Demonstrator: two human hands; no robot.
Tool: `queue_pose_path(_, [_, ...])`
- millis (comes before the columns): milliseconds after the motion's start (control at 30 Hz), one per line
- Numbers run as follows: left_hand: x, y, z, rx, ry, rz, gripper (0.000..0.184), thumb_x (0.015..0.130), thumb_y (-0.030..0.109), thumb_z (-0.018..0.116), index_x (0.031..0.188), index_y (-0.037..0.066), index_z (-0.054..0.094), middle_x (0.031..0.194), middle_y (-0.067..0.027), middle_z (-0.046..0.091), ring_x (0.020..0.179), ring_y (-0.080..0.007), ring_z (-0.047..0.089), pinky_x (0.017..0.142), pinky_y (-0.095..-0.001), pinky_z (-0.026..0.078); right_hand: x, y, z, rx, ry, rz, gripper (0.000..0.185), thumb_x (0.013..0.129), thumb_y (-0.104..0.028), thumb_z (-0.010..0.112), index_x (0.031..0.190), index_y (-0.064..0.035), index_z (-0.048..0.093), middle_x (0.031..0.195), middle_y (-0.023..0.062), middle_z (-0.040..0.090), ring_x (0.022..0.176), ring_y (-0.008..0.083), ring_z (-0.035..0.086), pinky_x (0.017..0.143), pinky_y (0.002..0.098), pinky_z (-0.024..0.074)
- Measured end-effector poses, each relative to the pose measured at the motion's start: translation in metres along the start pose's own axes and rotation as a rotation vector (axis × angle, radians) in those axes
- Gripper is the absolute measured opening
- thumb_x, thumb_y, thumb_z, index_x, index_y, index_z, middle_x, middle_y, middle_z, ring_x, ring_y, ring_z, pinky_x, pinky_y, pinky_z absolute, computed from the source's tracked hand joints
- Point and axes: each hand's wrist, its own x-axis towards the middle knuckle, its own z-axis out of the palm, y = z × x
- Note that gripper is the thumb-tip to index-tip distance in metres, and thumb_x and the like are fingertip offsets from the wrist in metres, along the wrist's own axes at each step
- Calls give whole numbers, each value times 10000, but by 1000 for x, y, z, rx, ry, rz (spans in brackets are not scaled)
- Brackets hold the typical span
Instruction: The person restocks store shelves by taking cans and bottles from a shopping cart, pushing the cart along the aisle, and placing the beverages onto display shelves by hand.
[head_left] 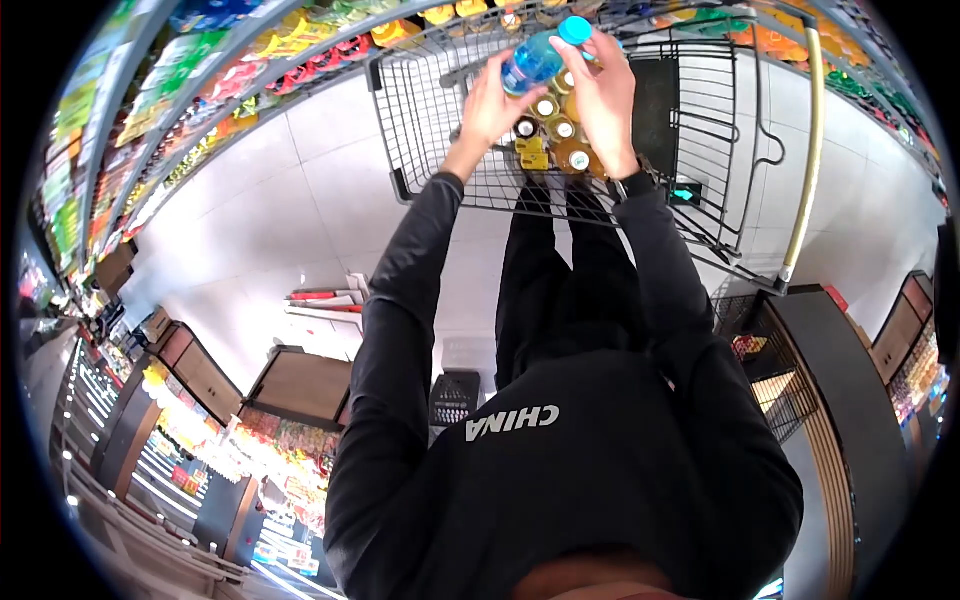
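Note:
Above the shopping cart I hold a clear blue bottle (535, 64) tilted, its bright blue cap (575, 30) up and to the right. My left hand (489, 105) is closed around the lower part of the bottle. The fingers of my right hand (604, 92) are closed at the cap end. Below my hands several bottles with amber contents (578, 158) stand in the cart, most with white caps. Small yellow packages (534, 158) lie beside them. My right hand partly covers these bottles.
The wire cart (420, 130) has a pale handle bar (812, 150) on the right. Shelves of colourful packages (200, 110) curve along the left and top. A dark counter (850, 380) and a wire basket (775, 375) stand at lower right. Wooden-topped stands (298, 385) are at lower left.

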Motion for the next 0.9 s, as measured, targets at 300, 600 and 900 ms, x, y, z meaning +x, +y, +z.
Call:
queue_pose_path(300, [-110, 159, -54, -349, 185, 19, 834, 801, 372, 888, 1380, -21, 433, 1222, -230, 653, 1112, -325, 684, 959, -414, 536, 0, -147, -72, 368, -136, 68, 307, 956, -148, 757, 1219, 7, 721, 1085, 57, 761, 979, 82, 684, 870, 216, 500])
queue_pose_path(600, [-155, 259, -100, -700, 45, 34, 643, 879, 270, 814, 1350, 8, 464, 1184, -129, 651, 1068, -195, 646, 955, -338, 518, 2, -242, -109, 496, -576, -50, 402, 1101, -317, 499, 1254, 26, 642, 1126, 153, 751, 1080, 227, 723, 973, 330, 555])
queue_pose_path(900, [-149, 291, -136, -1183, -246, 166, 615, 986, 289, 660, 1463, -1, 400, 1185, -167, 677, 1016, -240, 721, 931, -368, 568, 9, -282, -117, 408, -545, -107, 404, 1074, -401, 555, 1201, -36, 674, 1086, 100, 756, 981, 155, 722, 900, 304, 565])
